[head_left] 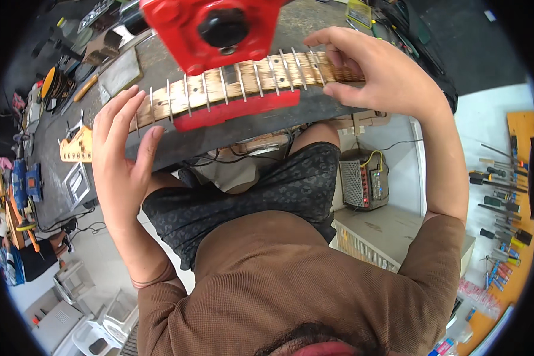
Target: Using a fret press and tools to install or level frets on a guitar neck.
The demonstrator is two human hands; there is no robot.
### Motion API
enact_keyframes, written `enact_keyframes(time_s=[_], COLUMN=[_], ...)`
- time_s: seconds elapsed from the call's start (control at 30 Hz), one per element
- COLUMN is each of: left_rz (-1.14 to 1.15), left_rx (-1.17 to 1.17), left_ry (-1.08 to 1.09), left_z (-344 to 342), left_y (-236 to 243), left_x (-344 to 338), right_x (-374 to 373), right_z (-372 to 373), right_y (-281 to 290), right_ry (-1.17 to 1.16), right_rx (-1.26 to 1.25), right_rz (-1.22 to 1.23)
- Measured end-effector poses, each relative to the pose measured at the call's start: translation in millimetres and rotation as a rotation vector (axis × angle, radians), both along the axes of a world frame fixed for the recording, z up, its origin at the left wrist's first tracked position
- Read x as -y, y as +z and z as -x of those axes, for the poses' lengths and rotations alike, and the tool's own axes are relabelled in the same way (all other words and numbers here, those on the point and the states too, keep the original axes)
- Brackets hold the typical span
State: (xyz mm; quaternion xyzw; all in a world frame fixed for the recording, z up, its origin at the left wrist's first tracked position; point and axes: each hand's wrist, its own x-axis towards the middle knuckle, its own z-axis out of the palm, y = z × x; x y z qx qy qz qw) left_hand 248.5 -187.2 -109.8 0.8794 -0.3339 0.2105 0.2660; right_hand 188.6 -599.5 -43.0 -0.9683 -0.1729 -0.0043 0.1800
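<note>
A pale mottled guitar neck point(243, 79) lies crosswise on a red support block point(237, 111), with metal fret wires across it overhanging its edges. Its headstock point(74, 148) points left. My left hand point(121, 154) grips the neck near that end, fingers over the far side and thumb on the near side. My right hand point(374, 77) spans the darker right end, index fingertip at a fret wire's far end and thumb at the near edge. A red machine point(207, 26) with a black knob overhangs the middle, hiding part of the neck's far edge.
The dark workbench point(56, 196) carries a wooden-handled tool point(86, 88), metal pieces and power tools point(24, 190). A small amplifier point(362, 178) with cables sits below at right, beyond my legs. An orange board of tools point(510, 219) is at far right; white stools point(89, 338) are at lower left.
</note>
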Motion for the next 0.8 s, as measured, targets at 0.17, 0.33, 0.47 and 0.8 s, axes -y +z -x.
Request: enact_keyframes(time_s=[0.17, 0.33, 0.47, 0.8], left_rz=[-0.12, -0.092, -0.098, -0.115], left_rx=[-0.035, -0.032, -0.034, -0.018], left_ry=[0.051, 0.058, 0.063, 0.067], left_z=[-2, -4, -2, -3], left_y=[-9, -16, -16, -17], left_x=[-24, -22, -25, -27], right_x=[-5, -8, -9, -14], right_z=[-2, -3, -5, -5], right_y=[-1, 0, -2, 0], right_ry=[-0.02, -0.053, -0.034, -0.059], right_rx=[-0.049, -0.087, -0.073, -0.073], right_rz=[0.029, 0.025, 0.035, 0.071])
